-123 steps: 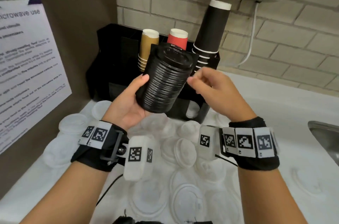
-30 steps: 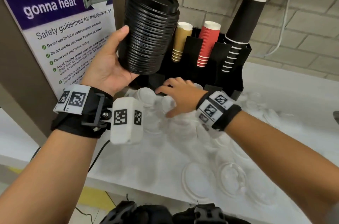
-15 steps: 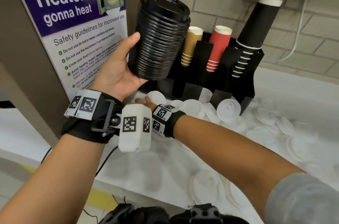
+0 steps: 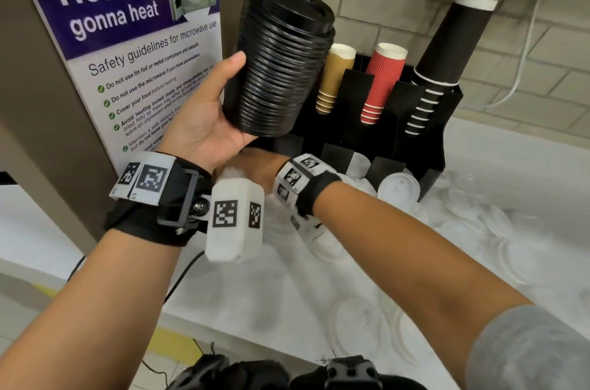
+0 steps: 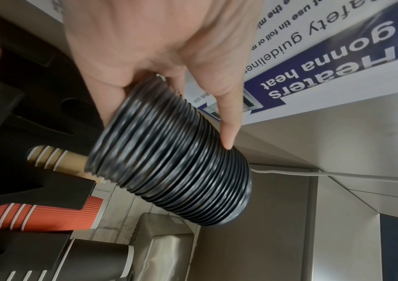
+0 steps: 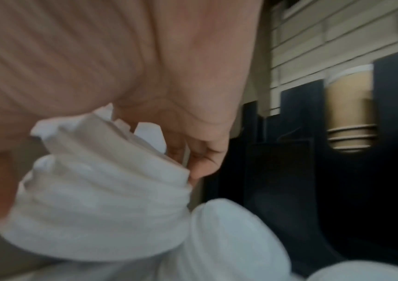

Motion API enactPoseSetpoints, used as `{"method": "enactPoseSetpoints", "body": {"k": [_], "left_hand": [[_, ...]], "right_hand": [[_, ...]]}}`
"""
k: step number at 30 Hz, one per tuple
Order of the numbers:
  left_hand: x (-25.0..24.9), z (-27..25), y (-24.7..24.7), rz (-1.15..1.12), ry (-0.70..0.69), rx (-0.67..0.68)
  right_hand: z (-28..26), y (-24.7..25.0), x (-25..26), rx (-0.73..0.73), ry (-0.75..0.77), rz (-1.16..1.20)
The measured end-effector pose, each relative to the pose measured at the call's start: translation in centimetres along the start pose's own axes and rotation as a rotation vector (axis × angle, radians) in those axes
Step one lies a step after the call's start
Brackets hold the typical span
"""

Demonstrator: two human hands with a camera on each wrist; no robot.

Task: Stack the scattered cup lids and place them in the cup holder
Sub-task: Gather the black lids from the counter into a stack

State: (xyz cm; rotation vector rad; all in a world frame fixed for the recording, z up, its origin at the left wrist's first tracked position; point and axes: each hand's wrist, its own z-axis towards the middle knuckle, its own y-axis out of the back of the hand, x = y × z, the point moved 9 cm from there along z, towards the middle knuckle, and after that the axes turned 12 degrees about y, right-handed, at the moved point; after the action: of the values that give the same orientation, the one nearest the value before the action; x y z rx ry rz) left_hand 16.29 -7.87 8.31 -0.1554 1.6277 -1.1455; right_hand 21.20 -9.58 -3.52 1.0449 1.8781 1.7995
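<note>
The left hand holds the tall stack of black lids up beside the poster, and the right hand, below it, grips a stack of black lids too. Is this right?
Not quite. The left hand does hold the black lid stack beside the poster, but the right hand grips a stack of white lids, as the right wrist view shows.

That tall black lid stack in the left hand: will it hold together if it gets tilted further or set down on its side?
The black lid stack looks tightly nested, so it probably moves as one column. The left hand grips only its lower end, so the top could splay if tilted further. On its side it would likely roll, being round.
</note>
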Motion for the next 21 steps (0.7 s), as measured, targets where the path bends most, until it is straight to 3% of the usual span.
{"method": "enactPoseSetpoints", "body": {"k": [6,7,8,10,13,16,21], "left_hand": [[-0.2,-0.4,0.2,0.022,-0.022,0.009],[-0.1,-0.4,0.4,0.030,-0.026,0.007],[0.1,-0.5,0.5,0.039,-0.028,0.007],[0.8,-0.4,0.8,0.034,-0.031,0.014],[2.0,0.0,0.8,0.059,-0.035,0.018],[3.6,0.6,1.0,0.049,-0.036,-0.024],[5.4,1.1,1.9,0.159,-0.047,-0.129]], "right_hand": [[-5.1,3.3,-4.5,0.103,-0.237,-0.259],[-5.6,3.7,-4.7,0.061,-0.245,-0.238],[-6.2,4.6,-4.5,-0.019,-0.228,-0.156],[-8.0,7.0,-4.8,-0.333,-0.178,0.177],[-11.4,7.2,-5.3,-0.688,-0.267,0.891],[-12.6,5.7,-3.7,-0.811,-0.199,1.418],[-14.6,6.4,-1.4,-0.991,-0.014,1.666]]}}
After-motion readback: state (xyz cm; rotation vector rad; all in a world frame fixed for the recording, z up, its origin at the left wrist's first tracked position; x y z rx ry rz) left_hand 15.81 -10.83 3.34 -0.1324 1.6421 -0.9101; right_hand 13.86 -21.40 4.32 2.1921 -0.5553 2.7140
